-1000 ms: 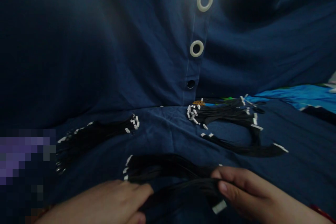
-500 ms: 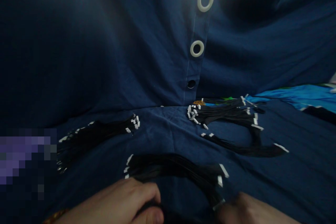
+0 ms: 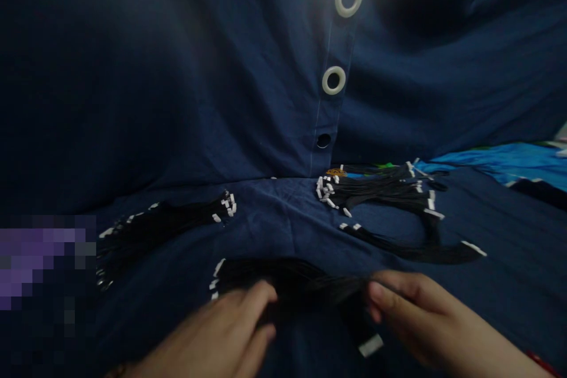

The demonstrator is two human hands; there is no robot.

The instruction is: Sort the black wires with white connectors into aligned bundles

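Observation:
My right hand is closed, thumb against fingers, on one end of a bundle of thin black wires. The strands stretch left from it to my left hand, whose fingers curl around the dark wires, slightly blurred. Beneath, another black wire bundle lies on the dark blue cloth. White connectors stick out at its left end, by the back of my left hand. A white connector hangs at a dark wire end just left of my right hand.
Farther off on the left lies a black wire bundle with white ends. More bundles lie at the right, one curved bundle nearer. Behind rises a blue curtain with pale ring eyelets. Bright blue fabric shows at the right.
My right hand has risen from the lower edge, bringing up a wire end that now spans across to my left hand. My left hand has shifted slightly, its finger and thumb spread a little more.

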